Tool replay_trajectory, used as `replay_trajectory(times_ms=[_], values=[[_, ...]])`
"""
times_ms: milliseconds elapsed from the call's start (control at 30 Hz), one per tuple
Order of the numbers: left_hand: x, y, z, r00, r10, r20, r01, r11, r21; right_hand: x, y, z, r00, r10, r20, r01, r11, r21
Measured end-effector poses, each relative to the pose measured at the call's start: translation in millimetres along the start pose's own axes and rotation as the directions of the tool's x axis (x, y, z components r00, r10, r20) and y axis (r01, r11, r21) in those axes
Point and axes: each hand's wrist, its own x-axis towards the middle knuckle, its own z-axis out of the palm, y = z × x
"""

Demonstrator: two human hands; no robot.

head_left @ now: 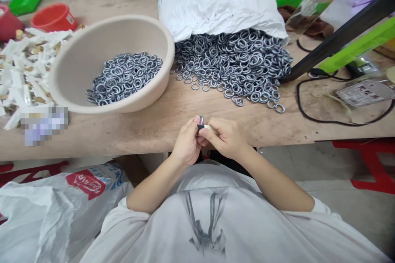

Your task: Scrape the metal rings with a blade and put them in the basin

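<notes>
At the table's front edge, my left hand point(186, 143) is closed on a grey ring point(201, 119), whose upper part shows above the fingertips. My right hand point(227, 136) grips a small tool point(200, 127) with a dark flat end and a pale handle. The dark end meets the ring at my left fingers; the rest of the tool is hidden in my right hand. Beyond my hands lies a heap of similar grey rings point(228, 65), spilling from a white sack point(219, 8). A beige basin point(70, 90) to the left holds many more rings point(126, 76).
White scraps point(18, 70) cover the table's left side, near a red bowl point(52, 17). A dark slanted post point(336, 41) and a looped black cable point(300, 107) stand and lie at right. A white bag point(37, 213) sits below left; a red stool point(367, 164) below right.
</notes>
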Motion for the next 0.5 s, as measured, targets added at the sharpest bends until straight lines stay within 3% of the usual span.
replay_trajectory(times_ms=[100, 200, 267, 333, 500], values=[[0, 0, -4, 1.000, 0.007, 0.011, -0.007, 1.000, -0.004, 4, 4, 4, 0.999, 0.019, 0.029, -0.020, 0.999, 0.030], [-4, 1, -8, 0.997, 0.032, 0.065, -0.036, 0.998, 0.052, 18, 19, -6, 0.985, 0.151, -0.089, -0.159, 0.982, -0.098], [-8, 1, -12, 0.994, 0.046, 0.098, -0.055, 0.993, 0.100, 32, 33, -19, 0.940, 0.259, -0.222, -0.309, 0.921, -0.236], [-8, 2, -16, 0.994, 0.056, 0.091, -0.068, 0.989, 0.135, 47, 45, -33, 0.910, 0.311, -0.274, -0.402, 0.825, -0.396], [-2, 12, -24, 0.995, 0.046, 0.088, -0.062, 0.979, 0.195, 81, 61, -42, 0.923, 0.334, -0.193, -0.374, 0.647, -0.664]])
